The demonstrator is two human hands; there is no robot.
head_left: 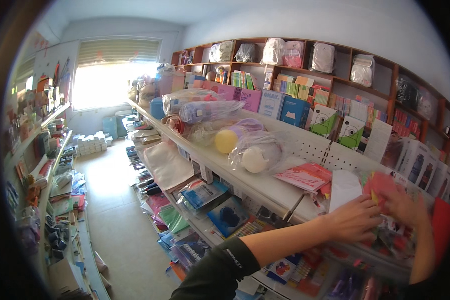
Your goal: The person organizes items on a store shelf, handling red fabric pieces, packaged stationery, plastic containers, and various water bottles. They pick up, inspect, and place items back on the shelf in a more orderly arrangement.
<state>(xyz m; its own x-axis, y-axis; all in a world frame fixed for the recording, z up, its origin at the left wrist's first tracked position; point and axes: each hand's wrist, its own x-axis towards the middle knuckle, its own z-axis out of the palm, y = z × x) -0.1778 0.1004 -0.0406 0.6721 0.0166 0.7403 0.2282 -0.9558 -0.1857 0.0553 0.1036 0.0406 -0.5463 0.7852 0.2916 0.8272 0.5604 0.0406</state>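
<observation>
My left hand (pixel 360 220) reaches over the top shelf at the right, its fingers curled down among small plastic-wrapped packets (pixel 392 228). Close beside it is my right hand (pixel 407 208), blurred, with its fingers at a red, paper-like piece (pixel 382 183). The blur hides how firmly either hand grips. A white sheet or envelope (pixel 344 189) stands just left of my hands. Further left lies a red-and-white printed packet (pixel 306 176). A larger red sheet-like thing (pixel 443 230) is at the right of my right wrist.
Plastic-bagged bottles or cups (pixel 255 159) lie along the top shelf (pixel 285 195). Boxes (pixel 294 108) stand along its back. Below are shelves of packaged stationery (pixel 228 215). Wall cubbies hold wrapped backpacks (pixel 322 58) and books. An aisle floor (pixel 116 221) runs left towards a window (pixel 112 82).
</observation>
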